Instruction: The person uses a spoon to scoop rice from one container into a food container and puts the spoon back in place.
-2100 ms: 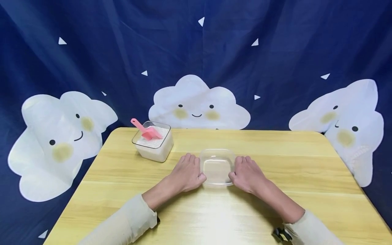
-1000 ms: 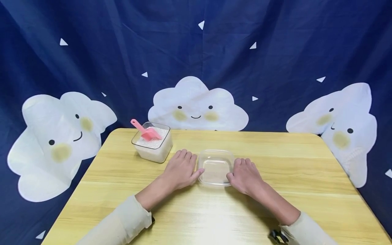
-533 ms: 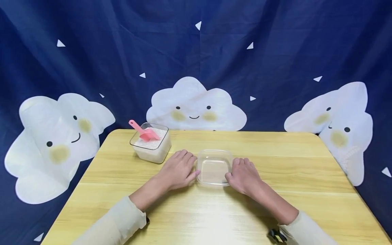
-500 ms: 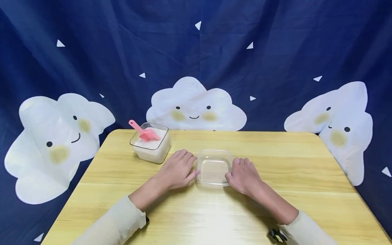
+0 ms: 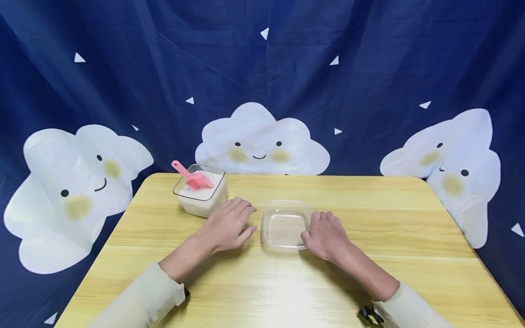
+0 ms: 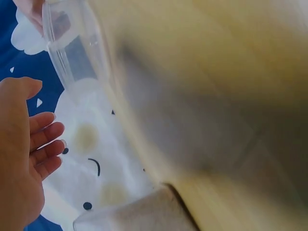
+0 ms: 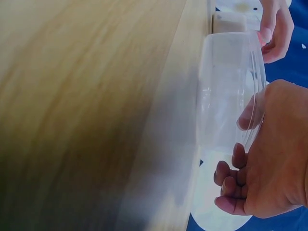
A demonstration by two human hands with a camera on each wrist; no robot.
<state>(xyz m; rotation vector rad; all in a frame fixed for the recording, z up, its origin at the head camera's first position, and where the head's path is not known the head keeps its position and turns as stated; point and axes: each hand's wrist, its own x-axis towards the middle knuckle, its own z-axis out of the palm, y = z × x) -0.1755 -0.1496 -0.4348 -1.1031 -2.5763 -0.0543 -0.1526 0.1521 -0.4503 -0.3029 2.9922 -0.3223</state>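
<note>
A clear, square plastic container [image 5: 289, 230] stands upright on the table with nothing inside. My right hand [image 5: 328, 234] grips its right side; in the right wrist view the thumb shows through the clear wall [image 7: 224, 91] and the other fingers curl outside. My left hand [image 5: 227, 224] is off the container, fingers loosely bent and thumb apart, its palm bare in the left wrist view. It overlaps the near corner of a clear square box [image 5: 197, 206] filled with white grainy material [image 5: 212, 176]. A pink scoop [image 5: 198, 180] lies on that material, its handle over the back-left rim.
The wooden table [image 5: 389, 228] has rounded far corners. Behind it hangs a dark blue curtain [image 5: 369, 27] with smiling clouds and small white triangles. A black strap piece [image 5: 371, 315] sits under the right sleeve [image 5: 410, 307].
My left hand has let go of the container's left side and moved left toward the filled box. The right hand keeps its grip; the view has shifted slightly.
</note>
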